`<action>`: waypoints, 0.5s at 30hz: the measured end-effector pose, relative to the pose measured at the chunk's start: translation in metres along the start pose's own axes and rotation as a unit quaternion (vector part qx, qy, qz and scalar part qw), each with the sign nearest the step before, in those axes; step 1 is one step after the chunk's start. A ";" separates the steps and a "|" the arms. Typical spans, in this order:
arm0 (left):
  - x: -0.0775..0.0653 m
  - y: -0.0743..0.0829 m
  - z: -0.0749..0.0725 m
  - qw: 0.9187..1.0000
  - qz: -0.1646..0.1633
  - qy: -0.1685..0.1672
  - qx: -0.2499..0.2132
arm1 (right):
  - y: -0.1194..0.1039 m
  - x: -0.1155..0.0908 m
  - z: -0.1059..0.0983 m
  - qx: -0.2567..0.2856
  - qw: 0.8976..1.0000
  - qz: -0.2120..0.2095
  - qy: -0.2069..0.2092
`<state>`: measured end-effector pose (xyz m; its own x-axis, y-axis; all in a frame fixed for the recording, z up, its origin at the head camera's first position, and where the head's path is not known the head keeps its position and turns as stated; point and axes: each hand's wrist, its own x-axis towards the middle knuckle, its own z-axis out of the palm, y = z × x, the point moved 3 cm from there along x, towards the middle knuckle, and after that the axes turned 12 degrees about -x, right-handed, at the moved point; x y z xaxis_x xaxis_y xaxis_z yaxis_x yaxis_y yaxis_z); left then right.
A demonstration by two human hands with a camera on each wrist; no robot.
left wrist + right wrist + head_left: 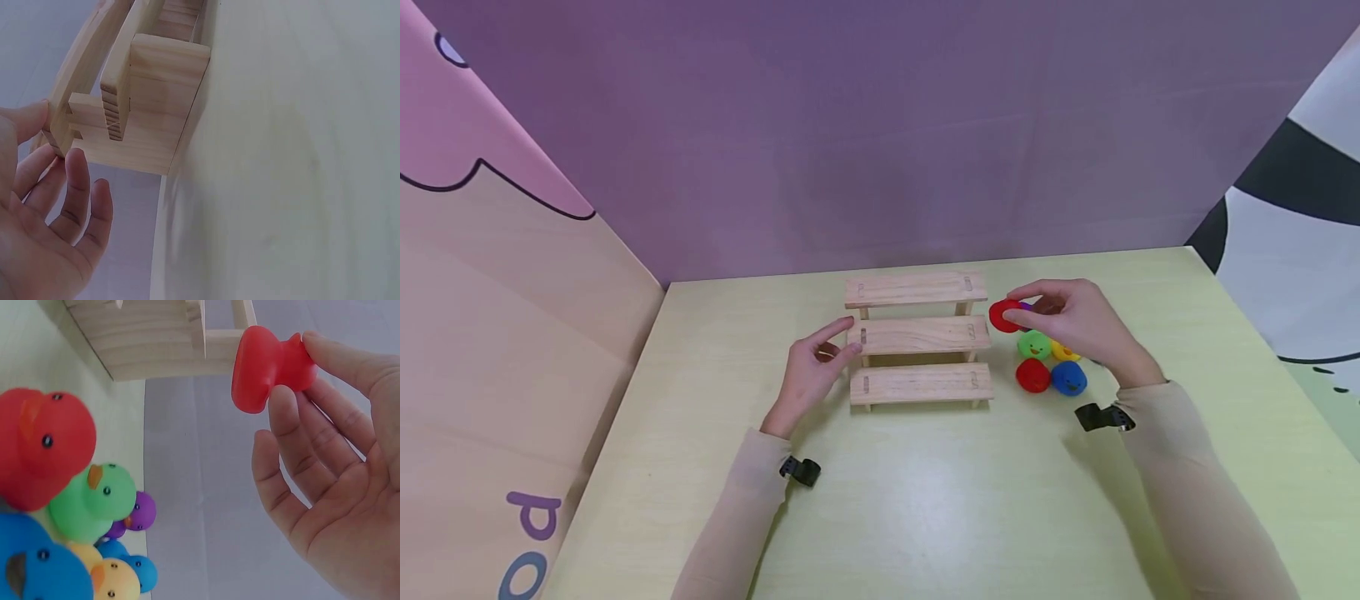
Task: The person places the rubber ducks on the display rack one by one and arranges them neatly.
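Observation:
A three-step wooden shelf [921, 335] stands near the far edge of the table. My left hand [811, 372] grips the left end of its middle step, thumb on one face of the board [59, 128] and fingertips at the other. Beside the shelf's right end, my right hand [1071, 321] holds a red rubber duck [272, 370] between thumb and fingers, raised off the table. Below that hand sit a second red duck [1033, 376], a green duck [1034, 344], a blue duck [1069, 378] and a yellow duck [1065, 352].
Behind the green duck, a purple duck [142, 511] and another blue duck [140, 572] show in the right wrist view. A purple backdrop [887, 150] rises behind the table [880, 508], with printed panels on both sides.

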<state>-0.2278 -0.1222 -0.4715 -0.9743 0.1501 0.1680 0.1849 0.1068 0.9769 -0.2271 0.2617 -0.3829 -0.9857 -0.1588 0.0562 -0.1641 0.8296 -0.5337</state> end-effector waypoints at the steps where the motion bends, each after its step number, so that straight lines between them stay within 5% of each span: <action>1: 0.000 0.001 0.000 1.000 -0.001 0.000 0.000 | -0.001 0.001 0.001 0.003 1.000 0.000 -0.001; 15: -0.003 0.001 0.001 1.000 -0.007 0.000 0.006 | -0.023 0.011 0.012 0.032 0.999 -0.011 -0.025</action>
<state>-0.2241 -0.1220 -0.4708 -0.9767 0.1478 0.1554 0.1737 0.1201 0.9774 -0.2337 0.2347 -0.3806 -0.9786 -0.2040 0.0274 -0.1811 0.7901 -0.5856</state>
